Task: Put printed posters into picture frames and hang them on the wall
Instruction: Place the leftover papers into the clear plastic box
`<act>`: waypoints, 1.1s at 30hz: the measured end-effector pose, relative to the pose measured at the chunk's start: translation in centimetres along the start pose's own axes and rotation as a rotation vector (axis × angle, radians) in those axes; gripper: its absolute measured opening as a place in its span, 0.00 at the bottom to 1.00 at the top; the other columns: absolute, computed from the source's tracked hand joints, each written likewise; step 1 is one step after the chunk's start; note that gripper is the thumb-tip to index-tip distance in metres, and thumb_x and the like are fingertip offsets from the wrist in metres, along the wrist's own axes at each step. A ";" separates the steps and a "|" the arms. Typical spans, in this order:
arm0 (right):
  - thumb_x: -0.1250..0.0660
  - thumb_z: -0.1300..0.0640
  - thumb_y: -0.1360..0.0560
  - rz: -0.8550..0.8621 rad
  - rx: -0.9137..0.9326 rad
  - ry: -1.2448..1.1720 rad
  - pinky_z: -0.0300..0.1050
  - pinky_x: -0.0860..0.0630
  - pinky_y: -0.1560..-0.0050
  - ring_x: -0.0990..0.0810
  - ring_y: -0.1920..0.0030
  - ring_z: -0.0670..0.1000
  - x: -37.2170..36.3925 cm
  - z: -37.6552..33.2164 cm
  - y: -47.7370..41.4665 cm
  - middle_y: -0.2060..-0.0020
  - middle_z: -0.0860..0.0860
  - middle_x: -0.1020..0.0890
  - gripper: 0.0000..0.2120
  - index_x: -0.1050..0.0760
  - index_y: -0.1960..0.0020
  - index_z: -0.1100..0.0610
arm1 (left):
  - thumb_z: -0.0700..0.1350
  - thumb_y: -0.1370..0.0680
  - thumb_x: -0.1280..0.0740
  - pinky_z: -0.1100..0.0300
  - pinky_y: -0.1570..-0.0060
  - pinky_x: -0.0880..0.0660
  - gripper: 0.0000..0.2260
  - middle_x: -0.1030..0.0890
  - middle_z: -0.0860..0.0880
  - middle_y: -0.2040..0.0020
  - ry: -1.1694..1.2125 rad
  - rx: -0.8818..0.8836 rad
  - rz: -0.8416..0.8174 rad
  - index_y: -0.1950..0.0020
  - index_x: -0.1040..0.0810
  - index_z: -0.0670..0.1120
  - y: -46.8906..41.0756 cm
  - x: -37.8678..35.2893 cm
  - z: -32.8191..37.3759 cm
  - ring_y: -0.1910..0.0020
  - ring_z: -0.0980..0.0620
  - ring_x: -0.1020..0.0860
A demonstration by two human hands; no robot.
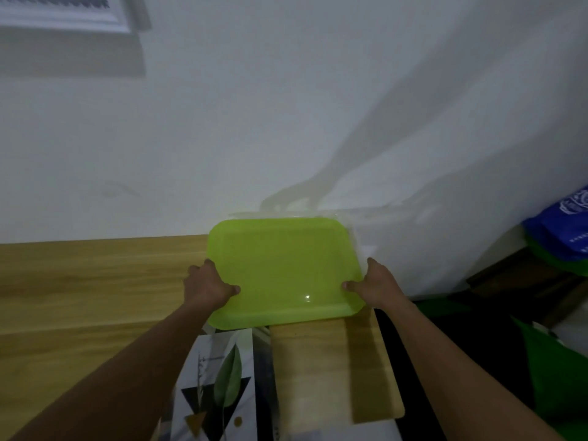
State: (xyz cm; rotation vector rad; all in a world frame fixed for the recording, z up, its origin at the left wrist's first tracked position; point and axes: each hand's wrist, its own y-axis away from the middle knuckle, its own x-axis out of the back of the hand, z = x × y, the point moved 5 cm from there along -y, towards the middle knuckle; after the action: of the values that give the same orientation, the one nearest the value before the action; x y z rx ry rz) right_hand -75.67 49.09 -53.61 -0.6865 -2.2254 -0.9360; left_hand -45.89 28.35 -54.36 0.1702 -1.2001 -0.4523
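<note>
A lime-green plastic tray (283, 268) is held tilted above the wooden table (79, 288), close to the white wall. My left hand (206, 286) grips its left edge, thumb on top. My right hand (377, 286) grips its right edge the same way. Below the tray, a printed poster (219, 383) with a green leaf and dark triangles lies on the table. Beside it lies a light wooden board (334, 370), maybe a frame backing. A clear sheet (359, 218) seems to lean on the wall behind the tray; it is hard to make out.
A white-framed picture (63, 14) hangs on the wall at the top left. To the right stand a blue printed bag (563, 230) and green bags (553, 377) on dark furniture. The table's right edge runs just past the wooden board.
</note>
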 end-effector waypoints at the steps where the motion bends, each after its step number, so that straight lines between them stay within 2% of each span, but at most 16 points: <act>1: 0.24 0.41 0.39 0.006 -0.001 -0.004 0.52 0.21 0.47 0.20 0.47 0.57 -0.4 0.5 -0.6 0.44 0.56 0.20 0.33 0.25 0.41 0.58 | 0.59 0.35 0.22 0.49 0.51 0.28 0.37 0.27 0.39 0.39 0.028 0.009 -0.020 0.36 0.31 0.41 -0.2 0.1 -0.1 0.41 0.38 0.28; 4: 0.25 0.39 0.39 -0.013 0.012 0.005 0.53 0.20 0.46 0.20 0.46 0.57 -1.1 0.8 -1.3 0.44 0.57 0.20 0.33 0.22 0.41 0.58 | 0.55 0.37 0.20 0.52 0.58 0.29 0.34 0.23 0.39 0.42 0.080 0.027 -0.013 0.40 0.27 0.39 -0.6 0.4 -0.3 0.45 0.39 0.24; 8: 0.21 0.51 0.33 0.022 -0.037 -0.047 0.50 0.22 0.45 0.22 0.42 0.59 -0.5 -0.3 -0.2 0.41 0.58 0.22 0.31 0.27 0.36 0.64 | 0.52 0.37 0.18 0.48 0.46 0.26 0.39 0.23 0.39 0.36 0.186 0.025 0.011 0.32 0.28 0.38 -0.5 0.5 -0.2 0.39 0.38 0.24; 11: 0.18 0.54 0.36 0.013 -0.048 -0.124 0.52 0.20 0.47 0.18 0.48 0.57 -0.1 -0.3 0.0 0.45 0.58 0.18 0.26 0.24 0.44 0.61 | 0.51 0.39 0.17 0.46 0.40 0.27 0.47 0.26 0.40 0.32 0.280 0.036 0.007 0.27 0.33 0.39 -0.3 1.0 -0.7 0.35 0.39 0.26; 15: 0.16 0.54 0.42 0.046 -0.013 -0.190 0.54 0.20 0.48 0.18 0.49 0.56 1.3 -1.3 0.8 0.46 0.56 0.18 0.33 0.26 0.42 0.60 | 0.50 0.42 0.16 0.44 0.39 0.27 0.47 0.26 0.40 0.32 0.388 0.029 0.024 0.27 0.32 0.41 0.1 3.0 -1.7 0.35 0.39 0.26; 17: 0.16 0.57 0.40 0.025 0.028 -0.213 0.51 0.22 0.49 0.20 0.47 0.56 2.0 -3.2 2.1 0.45 0.55 0.20 0.37 0.29 0.36 0.61 | 0.48 0.41 0.16 0.45 0.40 0.26 0.45 0.25 0.40 0.33 0.434 -0.002 0.030 0.28 0.31 0.41 0.7 4.4 -2.2 0.36 0.40 0.25; 20: 0.19 0.65 0.37 -0.074 0.104 -0.257 0.45 0.26 0.51 0.22 0.48 0.54 1.8 -6.5 4.1 0.49 0.51 0.21 0.39 0.32 0.30 0.58 | 0.45 0.40 0.16 0.45 0.43 0.25 0.44 0.23 0.40 0.35 0.494 -0.033 0.034 0.28 0.31 0.42 1.7 6.9 -4.0 0.38 0.40 0.24; 22: 0.20 0.67 0.37 -0.144 0.165 -0.266 0.41 0.26 0.53 0.23 0.47 0.53 1.1 -9.2 5.7 0.48 0.50 0.21 0.40 0.32 0.29 0.56 | 0.43 0.40 0.16 0.46 0.43 0.24 0.44 0.23 0.39 0.36 0.534 -0.022 0.035 0.28 0.31 0.42 2.2 8.8 -5.8 0.39 0.40 0.24; 25: 0.20 0.67 0.37 -0.183 0.217 -0.259 0.32 0.26 0.65 0.22 0.51 0.51 -1.2 -13.0 7.5 0.49 0.49 0.21 0.39 0.30 0.31 0.55 | 0.45 0.47 0.15 0.46 0.44 0.23 0.48 0.22 0.40 0.38 0.597 0.000 0.020 0.29 0.28 0.43 2.5 11.5 -9.8 0.43 0.43 0.22; 27: 0.20 0.69 0.38 -0.191 0.208 -0.260 0.32 0.27 0.69 0.21 0.55 0.49 -3.6 -15.2 8.5 0.54 0.49 0.20 0.35 0.29 0.34 0.57 | 0.46 0.50 0.15 0.50 0.45 0.24 0.49 0.21 0.40 0.40 0.623 0.010 0.014 0.30 0.27 0.43 2.5 13.0 -13.0 0.46 0.47 0.23; 29: 0.20 0.69 0.37 -0.197 0.183 -0.246 0.35 0.27 0.68 0.21 0.55 0.51 -6.8 -17.4 9.5 0.55 0.50 0.21 0.35 0.30 0.34 0.61 | 0.44 0.47 0.15 0.53 0.45 0.25 0.47 0.21 0.40 0.39 0.628 0.036 0.003 0.29 0.28 0.43 2.2 14.6 -16.7 0.46 0.48 0.23; 31: 0.20 0.65 0.36 -0.188 0.162 -0.223 0.37 0.29 0.66 0.23 0.53 0.53 -10.1 -19.5 10.6 0.51 0.53 0.22 0.38 0.33 0.31 0.63 | 0.50 0.53 0.16 0.50 0.42 0.24 0.54 0.20 0.41 0.39 0.634 0.049 -0.003 0.29 0.29 0.44 1.4 16.0 -20.7 0.43 0.46 0.21; 33: 0.20 0.62 0.34 -0.176 0.163 -0.203 0.36 0.30 0.67 0.23 0.54 0.52 -13.8 -21.9 11.4 0.50 0.55 0.23 0.37 0.34 0.30 0.64 | 0.51 0.55 0.16 0.47 0.41 0.24 0.55 0.20 0.41 0.39 0.634 0.060 -0.015 0.29 0.29 0.44 0.4 17.2 -25.2 0.40 0.45 0.22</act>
State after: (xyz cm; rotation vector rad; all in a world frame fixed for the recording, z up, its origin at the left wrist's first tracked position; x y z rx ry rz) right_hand -51.44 36.50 -46.24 -0.5375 -2.5431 -0.7854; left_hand -17.49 18.67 -48.54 0.3459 -0.5898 -0.3376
